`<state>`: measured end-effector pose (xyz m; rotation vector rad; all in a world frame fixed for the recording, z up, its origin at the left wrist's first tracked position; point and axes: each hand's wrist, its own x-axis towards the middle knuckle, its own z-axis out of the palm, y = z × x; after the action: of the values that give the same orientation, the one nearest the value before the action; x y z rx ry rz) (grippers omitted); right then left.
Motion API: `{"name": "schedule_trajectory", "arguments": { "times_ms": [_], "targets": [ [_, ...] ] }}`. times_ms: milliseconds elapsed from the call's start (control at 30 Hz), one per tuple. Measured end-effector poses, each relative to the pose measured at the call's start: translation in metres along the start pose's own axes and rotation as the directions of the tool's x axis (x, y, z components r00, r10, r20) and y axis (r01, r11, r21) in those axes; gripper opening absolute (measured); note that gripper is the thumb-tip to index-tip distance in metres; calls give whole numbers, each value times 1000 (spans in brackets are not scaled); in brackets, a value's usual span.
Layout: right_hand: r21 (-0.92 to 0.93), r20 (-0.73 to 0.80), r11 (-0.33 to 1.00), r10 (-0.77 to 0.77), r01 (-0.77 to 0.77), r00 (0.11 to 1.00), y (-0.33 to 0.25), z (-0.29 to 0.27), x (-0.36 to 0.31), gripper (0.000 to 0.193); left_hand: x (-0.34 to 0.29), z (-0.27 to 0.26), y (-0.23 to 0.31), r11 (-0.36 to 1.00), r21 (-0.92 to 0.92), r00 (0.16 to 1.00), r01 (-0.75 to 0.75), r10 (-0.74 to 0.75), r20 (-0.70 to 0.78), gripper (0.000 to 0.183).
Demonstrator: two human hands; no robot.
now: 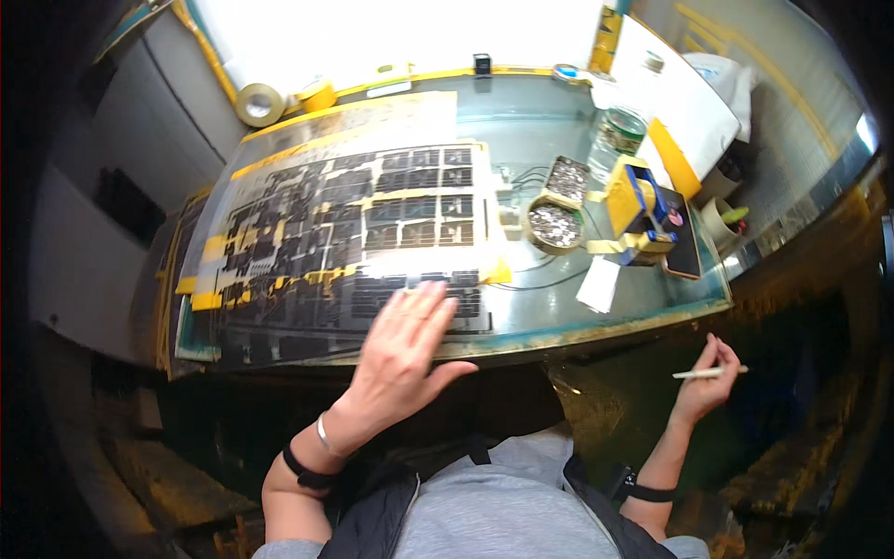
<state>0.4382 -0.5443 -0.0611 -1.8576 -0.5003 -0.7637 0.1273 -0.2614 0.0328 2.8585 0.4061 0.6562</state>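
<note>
My left hand (402, 349) lies flat, palm down, with its fingers stretched over the near edge of a dark patterned film sheet (424, 210). Nothing shows in its grip. The sheet carries rows of dark rectangles and yellow tape strips, and rests on a glass-topped table (531, 312). Off the table's front right corner, my right hand (705, 389) is raised with its fingers closed round a slim white pen-like stick (691, 374). The stick points left, and its exact kind cannot be made out.
A yellow and blue tape dispenser (631, 205), a round tin (554, 225) and a rectangular tin (567, 177) of small pieces stand right of the sheet. Behind them is a glass jar (621, 132). White paper (599, 283) lies near the front edge. Tape rolls (260, 104) stand far left.
</note>
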Motion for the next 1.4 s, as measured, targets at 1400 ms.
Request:
{"name": "schedule_trajectory", "arguments": {
  "times_ms": [1400],
  "targets": [
    [481,876,454,-225,-750,426,-223,114,-27,16,-7,-29,-25,1000,7,806,25,-16,-592,35]
  ]
}}
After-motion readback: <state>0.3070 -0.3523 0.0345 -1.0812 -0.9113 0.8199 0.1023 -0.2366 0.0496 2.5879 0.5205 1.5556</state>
